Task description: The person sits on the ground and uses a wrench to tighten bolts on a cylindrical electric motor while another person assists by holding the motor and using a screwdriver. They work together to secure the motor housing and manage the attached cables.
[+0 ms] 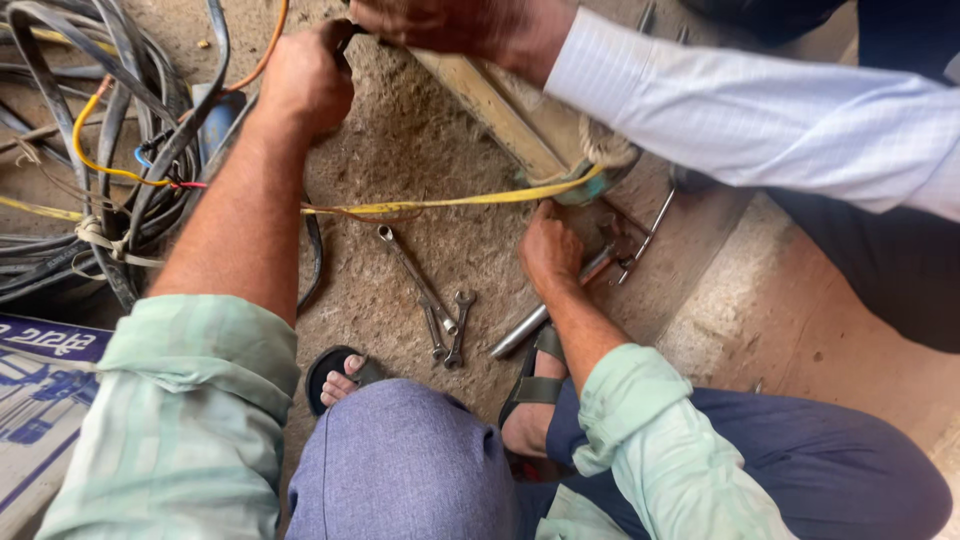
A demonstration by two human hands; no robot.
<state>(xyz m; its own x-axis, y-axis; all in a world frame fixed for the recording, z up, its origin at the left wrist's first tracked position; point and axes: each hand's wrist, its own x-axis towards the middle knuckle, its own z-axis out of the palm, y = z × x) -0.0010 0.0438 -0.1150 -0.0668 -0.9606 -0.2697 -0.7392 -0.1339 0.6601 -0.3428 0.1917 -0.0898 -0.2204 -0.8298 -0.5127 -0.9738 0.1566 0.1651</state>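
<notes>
Under right hand [548,250] — metal rod [530,325], on ground.

Looks like a rough workshop or repair site, work done on the ground, not at a desk. Bare dirt-and-concrete floor [400,150], gritty and stained. Heavy tangle of black cables [110,150] at left, with yellow and orange wires [100,165] running through it. 2 spanners [435,310] lie loose on the floor, a metal pipe [520,330] just beside them. A wooden beam [500,110] with rope [605,150] wound round one end, a yellow strap [450,203] stretched across. Printed cardboard box [40,400] at lower left. People crouch in sandals [335,370] on the floor.
</notes>
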